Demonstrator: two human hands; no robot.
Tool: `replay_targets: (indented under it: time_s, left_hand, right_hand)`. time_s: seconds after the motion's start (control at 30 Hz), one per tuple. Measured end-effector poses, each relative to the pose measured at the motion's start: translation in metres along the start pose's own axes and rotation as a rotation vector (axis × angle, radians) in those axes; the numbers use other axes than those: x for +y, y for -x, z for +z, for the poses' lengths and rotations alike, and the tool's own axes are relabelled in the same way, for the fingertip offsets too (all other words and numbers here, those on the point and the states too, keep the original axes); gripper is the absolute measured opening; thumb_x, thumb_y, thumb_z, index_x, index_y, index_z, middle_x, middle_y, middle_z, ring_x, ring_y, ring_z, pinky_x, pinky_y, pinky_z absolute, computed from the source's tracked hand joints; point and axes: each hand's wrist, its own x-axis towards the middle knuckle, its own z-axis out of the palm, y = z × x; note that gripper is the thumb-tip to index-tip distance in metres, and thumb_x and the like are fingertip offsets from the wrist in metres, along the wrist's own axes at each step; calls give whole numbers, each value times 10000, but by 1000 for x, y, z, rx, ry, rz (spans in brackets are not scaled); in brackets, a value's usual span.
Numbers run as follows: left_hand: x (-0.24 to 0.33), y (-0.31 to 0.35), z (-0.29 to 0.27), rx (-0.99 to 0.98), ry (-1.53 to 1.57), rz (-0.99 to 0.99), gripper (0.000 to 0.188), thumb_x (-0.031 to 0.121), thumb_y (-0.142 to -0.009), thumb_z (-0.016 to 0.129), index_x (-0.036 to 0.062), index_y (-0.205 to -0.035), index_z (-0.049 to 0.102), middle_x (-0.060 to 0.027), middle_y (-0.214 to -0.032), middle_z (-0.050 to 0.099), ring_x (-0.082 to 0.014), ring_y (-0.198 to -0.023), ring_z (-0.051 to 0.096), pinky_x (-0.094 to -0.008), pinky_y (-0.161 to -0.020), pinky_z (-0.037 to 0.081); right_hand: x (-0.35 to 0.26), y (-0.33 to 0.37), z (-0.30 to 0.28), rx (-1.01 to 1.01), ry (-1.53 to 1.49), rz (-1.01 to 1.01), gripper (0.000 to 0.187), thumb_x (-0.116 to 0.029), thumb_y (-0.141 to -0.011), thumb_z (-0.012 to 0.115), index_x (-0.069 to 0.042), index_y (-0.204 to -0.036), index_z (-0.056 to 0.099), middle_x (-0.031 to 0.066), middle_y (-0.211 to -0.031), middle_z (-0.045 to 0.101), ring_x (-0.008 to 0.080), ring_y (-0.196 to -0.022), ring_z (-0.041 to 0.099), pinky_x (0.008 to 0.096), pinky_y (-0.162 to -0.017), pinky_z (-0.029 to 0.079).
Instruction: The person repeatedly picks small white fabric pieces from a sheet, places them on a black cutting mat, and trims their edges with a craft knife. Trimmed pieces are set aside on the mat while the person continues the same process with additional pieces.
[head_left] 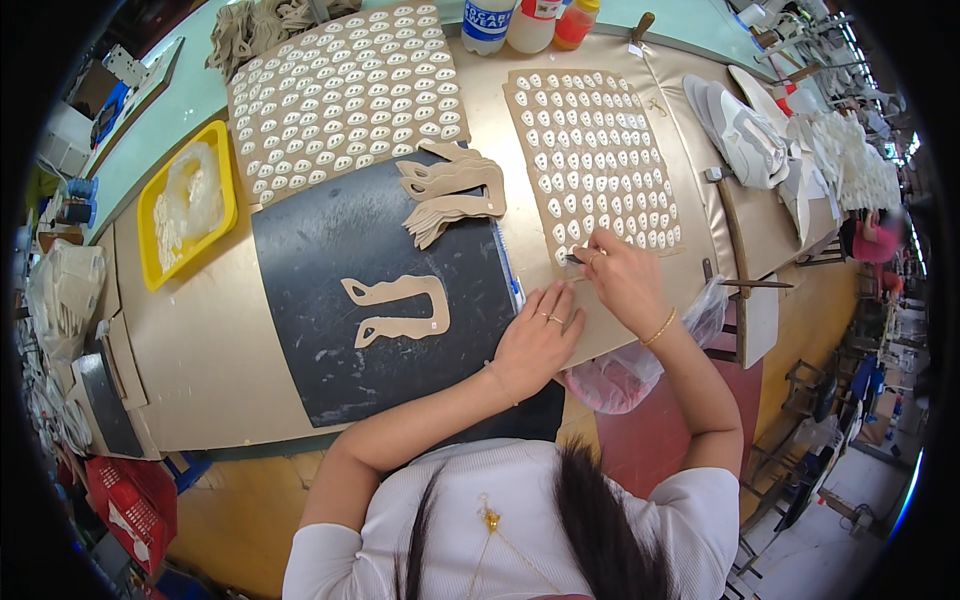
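My right hand (pixel 622 280) is closed in a pinch on a small dark pointed tool (pixel 573 259), its exact kind hidden by the fingers. The tool's tip meets a white oval piece at the near left corner of a brown sheet (pixel 590 235) covered with rows of such pieces. Beside that corner, my left hand (pixel 540 335) lies flat on the table with fingers stretched out and nothing in it. To its left, a tan U-shaped cutout (pixel 440 305) rests on a black mat (pixel 310 300). A stack of similar cutouts (pixel 450 190) sits at the mat's far right.
A larger sheet of white pieces (pixel 345 100) lies at the far left, next to a yellow tray (pixel 150 240) holding a plastic bag. Several bottles (pixel 530 25) stand at the back. White shoe-shaped parts (pixel 745 140) are at right. A plastic bag (pixel 615 380) hangs off the near edge.
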Motion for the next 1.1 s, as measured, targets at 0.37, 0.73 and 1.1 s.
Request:
replay_targets:
  time_s: [0.37,0.73,1.1]
  left_hand:
    - [1,1,-2,-35,-23,-27,489,309,-892,690,47,-1295,605,-245,-1485,467,-373,-1396,430,-515,-1156,336]
    - [4,-2,0,1,2,-12,419,224,-903,601,15,-1266,629,-280,-1430,524,-386,-1368,461,-508,-1107,361]
    - [3,-1,3,79,-40,-9,433,276,-864,708,23,-1208,634,-269,-1418,533,-380,-1345,476,-479,-1095,373]
  right_hand:
    - [-7,-9,-6,-140,91,-27,143,-115,-854,641,-69,-944,742,69,-900,617,254,-692,694,382,-579,513]
    - [-34,7,10,-30,20,252,142,-113,-867,691,-31,-977,728,98,-969,623,318,-737,691,419,-636,552]
    - [-24,30,57,507,-414,357,223,-44,-864,765,-42,-1087,758,87,-924,632,209,-729,641,337,-615,511]
